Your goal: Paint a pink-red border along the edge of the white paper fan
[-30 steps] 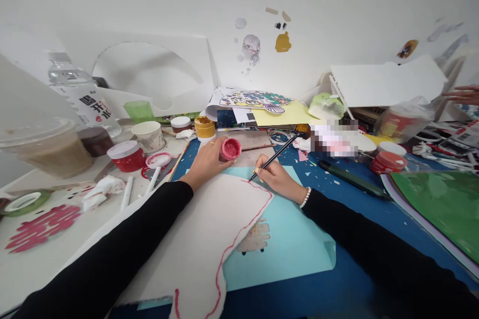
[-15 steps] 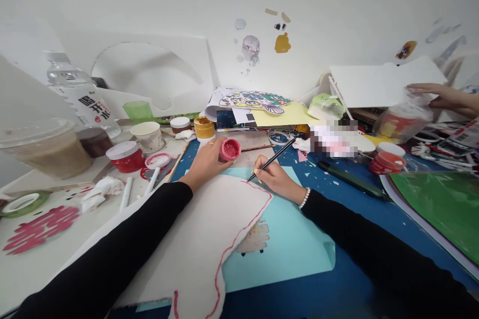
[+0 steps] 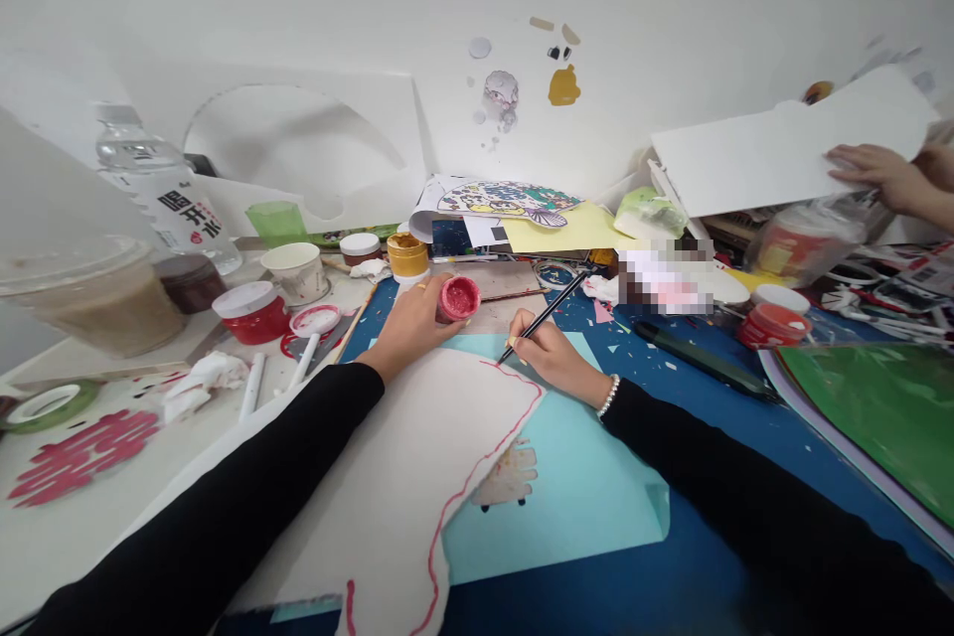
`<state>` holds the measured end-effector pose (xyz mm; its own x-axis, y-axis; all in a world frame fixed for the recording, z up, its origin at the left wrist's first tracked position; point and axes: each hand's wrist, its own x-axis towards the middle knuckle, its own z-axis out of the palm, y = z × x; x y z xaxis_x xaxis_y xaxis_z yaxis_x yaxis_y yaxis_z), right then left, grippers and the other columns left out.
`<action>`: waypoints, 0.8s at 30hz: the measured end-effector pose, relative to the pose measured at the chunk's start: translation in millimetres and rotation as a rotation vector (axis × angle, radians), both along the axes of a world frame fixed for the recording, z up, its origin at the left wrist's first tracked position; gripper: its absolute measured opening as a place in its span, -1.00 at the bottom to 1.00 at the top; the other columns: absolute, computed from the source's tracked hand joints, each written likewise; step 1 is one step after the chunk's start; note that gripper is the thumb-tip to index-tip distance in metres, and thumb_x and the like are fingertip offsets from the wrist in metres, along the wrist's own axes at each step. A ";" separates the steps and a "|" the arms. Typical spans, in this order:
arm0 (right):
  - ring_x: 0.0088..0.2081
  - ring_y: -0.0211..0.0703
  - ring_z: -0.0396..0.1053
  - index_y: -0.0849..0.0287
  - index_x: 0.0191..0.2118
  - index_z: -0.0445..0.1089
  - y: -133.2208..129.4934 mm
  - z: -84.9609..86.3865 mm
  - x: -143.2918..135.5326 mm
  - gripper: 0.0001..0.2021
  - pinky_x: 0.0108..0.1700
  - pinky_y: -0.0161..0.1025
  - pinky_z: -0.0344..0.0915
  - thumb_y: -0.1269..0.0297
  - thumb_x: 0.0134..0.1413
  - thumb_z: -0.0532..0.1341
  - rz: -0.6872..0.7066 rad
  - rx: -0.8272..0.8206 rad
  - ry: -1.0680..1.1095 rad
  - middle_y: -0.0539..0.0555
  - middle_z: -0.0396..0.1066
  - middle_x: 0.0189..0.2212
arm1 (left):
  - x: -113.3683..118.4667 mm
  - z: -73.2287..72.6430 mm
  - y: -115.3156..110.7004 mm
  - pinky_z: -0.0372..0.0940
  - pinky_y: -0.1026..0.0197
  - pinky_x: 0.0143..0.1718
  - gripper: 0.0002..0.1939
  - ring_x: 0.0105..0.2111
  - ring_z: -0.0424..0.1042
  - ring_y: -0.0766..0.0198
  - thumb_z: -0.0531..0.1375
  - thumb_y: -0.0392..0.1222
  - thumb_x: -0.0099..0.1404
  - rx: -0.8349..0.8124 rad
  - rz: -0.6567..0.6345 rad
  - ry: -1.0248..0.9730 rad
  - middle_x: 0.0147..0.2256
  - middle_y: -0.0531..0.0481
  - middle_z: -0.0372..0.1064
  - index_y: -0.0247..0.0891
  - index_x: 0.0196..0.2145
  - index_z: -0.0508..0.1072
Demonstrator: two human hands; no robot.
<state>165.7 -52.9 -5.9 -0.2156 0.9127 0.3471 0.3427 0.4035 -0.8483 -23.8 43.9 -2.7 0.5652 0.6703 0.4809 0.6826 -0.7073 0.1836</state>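
Note:
Near the middle, my left hand [image 3: 413, 323] is closed round a small open jar of red paint [image 3: 459, 299], tilted so its inside shows. My right hand [image 3: 548, 350] pinches a thin black brush [image 3: 550, 311], its tip down at the top edge of a white cut-out board [image 3: 388, 447]. A red line runs along the board's right edge, with a short red stroke near the bottom. Beneath the board lies a light blue sheet [image 3: 588, 487], partly covered, with a small stained beige piece [image 3: 511, 477] on it.
At left stand a water bottle [image 3: 160, 189], a drink cup [image 3: 96, 303], a paper cup [image 3: 294, 273] and a red paint jar [image 3: 250, 312]. A yellow paint jar [image 3: 407, 258] is behind my left hand. A dark green cutter [image 3: 708, 363] lies at right. Another person's hands hold a white board [image 3: 775, 154].
The brush and my right hand have shifted slightly right along the board's top edge. At the back right, the other person's white board has been raised and moved. My left hand stays put.

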 end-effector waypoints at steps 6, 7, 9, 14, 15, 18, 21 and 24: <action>-0.60 -0.34 0.05 0.15 -0.52 0.11 -0.5 1.4 0.3 -0.90 -0.51 -0.35 0.01 0.45 -0.05 0.00 -0.017 -0.023 0.000 -0.12 0.09 -0.64 | 0.3 -0.4 -0.6 0.18 0.08 -0.16 -0.40 -0.11 0.26 0.01 0.16 0.00 0.06 0.002 0.013 -0.015 -0.08 -0.20 0.23 -0.31 -0.01 0.08; -0.60 -0.34 0.05 0.15 -0.52 0.11 -0.7 1.5 0.3 -0.90 -0.52 -0.35 0.01 0.45 -0.06 0.00 -0.022 -0.030 -0.004 -0.12 0.09 -0.65 | 0.4 -0.9 -0.5 0.18 0.07 -0.15 -0.38 -0.10 0.26 0.01 0.16 0.00 0.05 0.000 0.019 -0.026 -0.07 -0.21 0.22 -0.32 0.00 0.07; -0.61 -0.34 0.05 0.16 -0.53 0.11 -0.6 1.0 0.2 -0.90 -0.52 -0.34 0.00 0.43 -0.06 0.02 -0.028 -0.043 0.001 -0.12 0.10 -0.67 | 0.3 -1.9 -0.4 0.19 0.06 -0.16 -0.39 -0.11 0.26 0.00 0.15 0.01 0.06 -0.007 0.022 -0.049 -0.07 -0.22 0.22 -0.32 -0.01 0.07; -0.65 -0.35 0.05 0.15 -0.53 0.13 6.2 -3.7 0.6 -0.92 -0.58 -0.36 -0.04 0.34 -0.08 0.05 -0.100 -0.142 0.262 -0.13 0.13 -0.72 | -1.2 -1.6 -1.7 0.21 0.08 -0.20 -0.45 -0.17 0.30 0.03 0.16 -0.01 0.04 -0.011 0.006 -0.076 -0.15 -0.20 0.26 -0.32 -0.07 0.11; -0.67 -0.36 0.02 0.15 -0.53 0.13 8.6 -4.8 0.9 -0.91 -0.61 -0.36 -0.07 0.31 -0.10 0.06 -0.143 -0.186 0.339 -0.13 0.14 -0.73 | -1.7 -1.0 -2.1 0.22 0.08 -0.21 -0.45 -0.17 0.31 0.03 0.16 -0.01 0.04 -0.011 0.002 -0.081 -0.16 -0.19 0.26 -0.32 -0.08 0.11; -0.71 -0.38 -0.03 0.16 -0.56 0.13 15.2 -8.1 2.3 -0.86 -0.66 -0.37 -0.15 0.24 -0.12 0.07 -0.243 -0.246 0.475 -0.12 0.13 -0.76 | -3.1 0.3 -2.8 0.23 0.07 -0.23 -0.46 -0.19 0.31 0.02 0.15 -0.01 0.04 -0.005 0.000 -0.100 -0.17 -0.20 0.26 -0.32 -0.08 0.11; -0.72 -0.41 -0.05 0.16 -0.56 0.13 18.0 -9.7 4.1 -0.83 -0.67 -0.38 -0.17 0.20 -0.12 0.09 -0.263 -0.224 0.520 -0.13 0.10 -0.75 | -4.1 0.0 -2.7 0.23 0.07 -0.22 -0.48 -0.18 0.30 0.03 0.14 -0.05 0.05 0.013 -0.008 -0.122 -0.16 -0.23 0.25 -0.35 -0.08 0.11; -0.70 -0.40 0.03 0.17 -0.50 0.19 16.5 -6.4 4.8 -0.85 -0.66 -0.39 -0.12 0.21 -0.14 0.13 -0.236 -0.206 0.543 -0.11 0.18 -0.71 | -4.6 -1.4 -2.5 0.24 0.08 -0.21 -0.49 -0.19 0.30 0.04 0.15 -0.11 0.03 0.034 -0.044 -0.122 -0.16 -0.25 0.25 -0.38 -0.09 0.12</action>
<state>170.6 -36.4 -12.3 0.1578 0.9740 0.1628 -0.0993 0.1797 -0.9787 -28.5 41.4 -4.1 0.5297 0.6282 0.5699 0.6246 -0.7435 0.2389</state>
